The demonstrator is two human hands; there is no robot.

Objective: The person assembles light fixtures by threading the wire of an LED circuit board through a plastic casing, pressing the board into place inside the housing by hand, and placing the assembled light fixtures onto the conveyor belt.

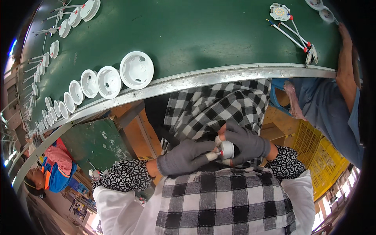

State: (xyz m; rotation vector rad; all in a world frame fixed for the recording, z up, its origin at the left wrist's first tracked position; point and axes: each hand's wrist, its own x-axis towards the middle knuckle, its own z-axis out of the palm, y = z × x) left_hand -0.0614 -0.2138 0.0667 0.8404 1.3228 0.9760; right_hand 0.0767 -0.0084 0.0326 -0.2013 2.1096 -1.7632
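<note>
My left hand (184, 156) and my right hand (244, 143) both wear grey gloves with white fingertips. They meet in my lap, over a black-and-white checked apron. Between them sits a small white round lamp part (226, 149). My right hand wraps around it from the right. The fingertips of my left hand pinch its left side. Most of the part is hidden by the fingers.
A green conveyor belt (188, 35) with a metal rim (219, 76) runs above my lap. A row of white round housings (136, 69) lies along its near edge. A white LED board with wires (280, 11) lies at the far right. Another person's forearm (346, 74) rests there. Yellow crates (313, 150) stand at my right.
</note>
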